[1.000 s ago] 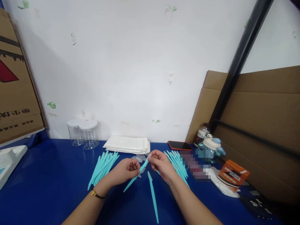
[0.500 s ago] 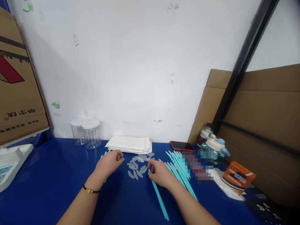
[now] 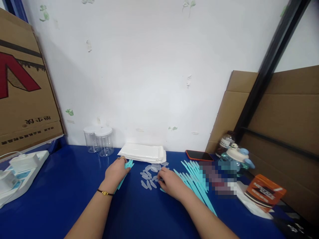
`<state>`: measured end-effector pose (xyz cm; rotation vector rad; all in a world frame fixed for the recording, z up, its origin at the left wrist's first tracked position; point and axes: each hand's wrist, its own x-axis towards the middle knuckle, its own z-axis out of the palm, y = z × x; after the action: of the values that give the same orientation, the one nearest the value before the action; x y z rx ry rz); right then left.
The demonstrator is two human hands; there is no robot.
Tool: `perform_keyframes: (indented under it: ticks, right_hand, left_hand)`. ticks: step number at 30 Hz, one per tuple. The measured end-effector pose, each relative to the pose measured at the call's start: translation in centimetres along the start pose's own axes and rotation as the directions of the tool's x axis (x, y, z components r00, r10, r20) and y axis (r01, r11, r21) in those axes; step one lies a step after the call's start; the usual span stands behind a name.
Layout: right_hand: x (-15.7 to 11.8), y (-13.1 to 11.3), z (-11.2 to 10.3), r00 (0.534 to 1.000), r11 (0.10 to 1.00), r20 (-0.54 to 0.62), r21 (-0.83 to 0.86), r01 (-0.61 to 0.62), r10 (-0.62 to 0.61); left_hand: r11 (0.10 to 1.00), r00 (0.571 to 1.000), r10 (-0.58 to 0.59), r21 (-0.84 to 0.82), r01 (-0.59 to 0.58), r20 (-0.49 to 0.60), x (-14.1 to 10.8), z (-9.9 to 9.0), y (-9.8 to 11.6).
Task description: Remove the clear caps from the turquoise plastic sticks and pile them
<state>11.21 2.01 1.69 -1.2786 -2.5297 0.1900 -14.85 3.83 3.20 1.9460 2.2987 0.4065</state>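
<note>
Near the left side of the white packets, my left hand (image 3: pixel 116 174) curls over a bundle of slim turquoise sticks (image 3: pixel 129 164). Its thumb lies along their right side, and the other fingertips are mostly hidden. My right hand (image 3: pixel 170 182) has its fingers bent together at the right edge of a scatter of small translucent leaf-shaped pieces (image 3: pixel 149 184). Its fingertips touch or nearly touch one piece; what they pinch is not clear. A short turquoise end peeks out under that hand. More turquoise sticks (image 3: pixel 196 186) lie fanned out beside my right wrist.
Behind the pieces lies a stack of white packets (image 3: pixel 142 152). Two clear lidded jars (image 3: pixel 106 146) stand back left, and a power strip (image 3: pixel 30 176) lies far left. To the right are a phone (image 3: pixel 199 155), a teal bottle (image 3: pixel 235 159) and an orange box (image 3: pixel 265 192).
The view has shifted slightly left. My left hand has come down over the turquoise bundle. The long sticks that stretched below my right hand no longer show, apart from a short end.
</note>
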Motion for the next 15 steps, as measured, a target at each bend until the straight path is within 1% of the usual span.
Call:
perform_keyframes:
  ticks: [2, 4, 6, 7, 9, 11, 13, 15]
  right_hand:
    - [0.2, 0.2, 0.2, 1.0, 0.997, -0.02, -0.072, 0.002, -0.003]
    - [0.3, 0.2, 0.3, 0.999, 0.991, -0.036, -0.133, 0.003, -0.007]
    - [0.4, 0.2, 0.2, 0.999, 0.99, -0.051, -0.144, -0.004, -0.004]
    - [0.4, 0.2, 0.1, 0.998, 0.992, -0.062, -0.122, -0.01, 0.003]
    - [0.3, 0.3, -0.2, 0.995, 0.999, -0.091, -0.024, -0.031, 0.029]
    - [0.2, 0.5, -0.4, 0.991, 0.989, -0.111, 0.14, -0.055, 0.071]
    - [0.0, 0.9, -0.6, 0.986, 0.938, -0.116, 0.337, -0.075, 0.121]
    - [0.0, 1.3, -0.7, 0.98, 0.844, -0.106, 0.529, -0.089, 0.169]
  left_hand:
    - [1.0, 1.0, -0.016, 0.007, 0.017, -0.026, 0.0, -0.2, -0.2]
    - [0.999, 0.999, -0.043, 0.024, 0.043, -0.008, -0.1, -0.5, -0.4]
    - [0.997, 0.997, -0.07, 0.035, 0.069, 0.029, -0.1, -0.6, -0.4]
    - [0.996, 0.996, -0.079, 0.037, 0.077, 0.041, -0.1, -0.6, -0.4]
    - [0.996, 0.996, -0.082, 0.044, 0.08, 0.041, -0.2, -0.6, -0.3]
    - [0.996, 0.996, -0.081, 0.051, 0.079, 0.028, -0.3, -0.6, -0.1]
    - [0.996, 0.998, -0.069, 0.052, 0.068, 0.008, -0.3, -0.6, -0.1]
    - [0.997, 0.999, -0.041, 0.062, 0.043, -0.03, -0.3, -0.8, 0.0]
